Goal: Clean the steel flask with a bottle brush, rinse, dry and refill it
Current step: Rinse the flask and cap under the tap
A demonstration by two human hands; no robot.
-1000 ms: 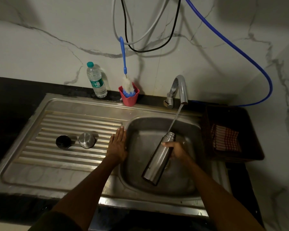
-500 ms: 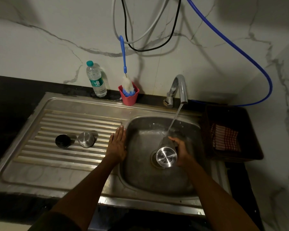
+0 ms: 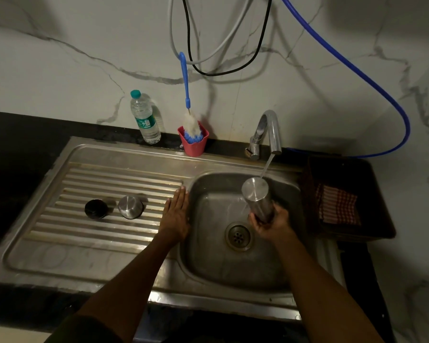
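Observation:
My right hand (image 3: 270, 225) grips the steel flask (image 3: 257, 198) over the sink basin (image 3: 208, 258). The flask is upside down, its flat base turned up under the water running from the tap (image 3: 270, 131). My left hand (image 3: 176, 215) rests flat, fingers straight, on the rim between the drainboard and the basin. The blue-handled bottle brush (image 3: 186, 95) stands in a red cup (image 3: 195, 143) against the wall. A black cap (image 3: 96, 209) and a steel cup-lid (image 3: 130, 206) sit on the drainboard.
A plastic water bottle (image 3: 145, 117) stands behind the drainboard (image 3: 67, 241). A dark tray (image 3: 372, 201) to the right of the sink holds a red checked cloth (image 3: 338, 206). Cables and a blue hose (image 3: 372, 80) hang on the marble wall. The drain (image 3: 238, 235) is open.
My right hand has turned the flask from slanted with its mouth under the stream to upside down, base up under the water. My left hand has not moved.

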